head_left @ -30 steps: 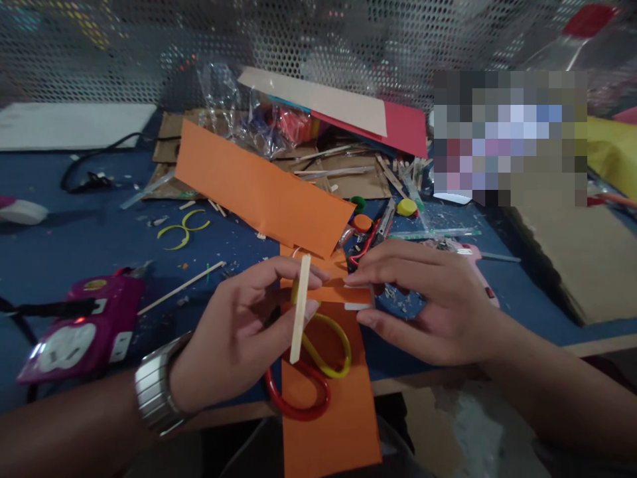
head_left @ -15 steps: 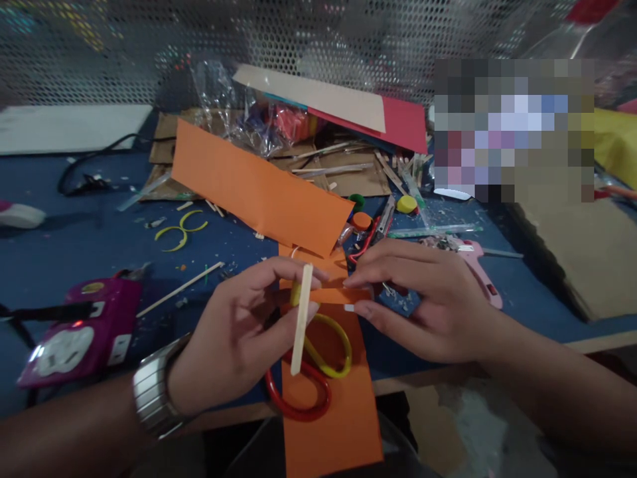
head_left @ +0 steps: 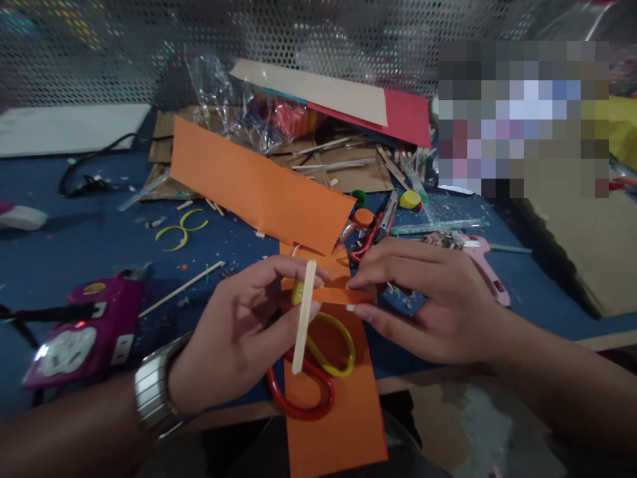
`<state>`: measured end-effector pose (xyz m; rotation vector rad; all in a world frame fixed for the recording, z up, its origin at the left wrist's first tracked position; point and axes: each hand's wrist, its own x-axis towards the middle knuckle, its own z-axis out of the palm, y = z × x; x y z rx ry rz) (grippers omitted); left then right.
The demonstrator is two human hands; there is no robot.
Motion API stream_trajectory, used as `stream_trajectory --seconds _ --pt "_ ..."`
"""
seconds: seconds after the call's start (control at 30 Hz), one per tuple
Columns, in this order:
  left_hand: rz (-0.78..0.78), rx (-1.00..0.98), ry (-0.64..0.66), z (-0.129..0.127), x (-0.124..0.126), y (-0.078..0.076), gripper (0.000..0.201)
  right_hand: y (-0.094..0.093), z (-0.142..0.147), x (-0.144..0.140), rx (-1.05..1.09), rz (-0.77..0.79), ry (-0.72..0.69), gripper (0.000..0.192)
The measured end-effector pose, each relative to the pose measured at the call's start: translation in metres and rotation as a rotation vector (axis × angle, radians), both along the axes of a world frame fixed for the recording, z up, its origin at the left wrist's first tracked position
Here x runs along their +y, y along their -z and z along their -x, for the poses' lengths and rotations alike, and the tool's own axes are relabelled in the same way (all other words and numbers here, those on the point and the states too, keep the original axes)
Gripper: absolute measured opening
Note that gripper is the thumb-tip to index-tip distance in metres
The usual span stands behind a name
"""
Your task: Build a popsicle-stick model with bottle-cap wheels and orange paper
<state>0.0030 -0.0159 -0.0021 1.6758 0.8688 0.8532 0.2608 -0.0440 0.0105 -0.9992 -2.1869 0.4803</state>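
Observation:
My left hand (head_left: 239, 332) pinches a pale wooden stick (head_left: 304, 316) held upright, together with one end of a narrow orange paper strip (head_left: 338, 295). My right hand (head_left: 423, 299) grips the strip's other end between thumb and fingers. Under both hands lie scissors with a yellow and a red handle loop (head_left: 318, 365), resting on a sheet of orange paper (head_left: 338, 425) that hangs over the table's front edge. A metal watch sits on my left wrist.
A long folded orange sheet (head_left: 259, 186) lies just beyond my hands. A magenta power strip (head_left: 84, 328) sits at the left, a pink glue gun (head_left: 485, 262) at the right. Cardboard, sticks, bottle caps, a cutter and plastic wrap crowd the blue table's back.
The strip between my hands has narrowed as my right fingers folded it closer to the stick. The view drifted slightly; the hands stayed in place.

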Motion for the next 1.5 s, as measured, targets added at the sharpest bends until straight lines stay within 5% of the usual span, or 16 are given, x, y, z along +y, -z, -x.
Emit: stream_trajectory --seconds 0.3,1.5 --pt "0.077 -0.018 0.071 -0.0005 0.0013 0.0002 0.012 0.0015 -0.0016 0.0 0.008 -0.05 0.017 0.023" --pt "0.007 -0.012 0.063 -0.0032 0.0005 -0.0016 0.015 0.01 0.0054 0.0 0.046 -0.068 0.025 0.008"
